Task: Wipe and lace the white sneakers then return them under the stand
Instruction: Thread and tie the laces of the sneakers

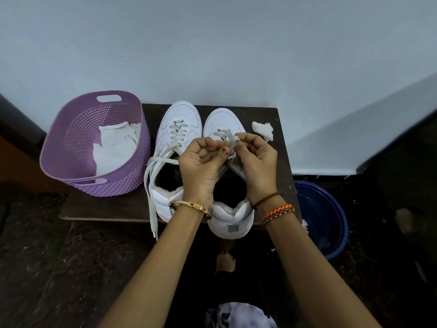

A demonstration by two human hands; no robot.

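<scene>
Two white sneakers stand side by side on a dark wooden stand (106, 207), toes toward the wall. The left sneaker (176, 121) is partly laced, and its loose lace (149, 185) hangs over the stand's front edge. The right sneaker (230, 221) lies under my hands, with its heel past the edge. My left hand (201, 164) and my right hand (256, 159) meet above its tongue. Both pinch the grey-white lace (230, 139) of the right sneaker, which sticks up between the fingertips.
A purple perforated basket (78, 129) with white cloth inside stands at the stand's left end. A crumpled white wipe (263, 130) lies at the back right of the stand. A blue bucket (331, 221) sits on the dark floor to the right. The wall is right behind.
</scene>
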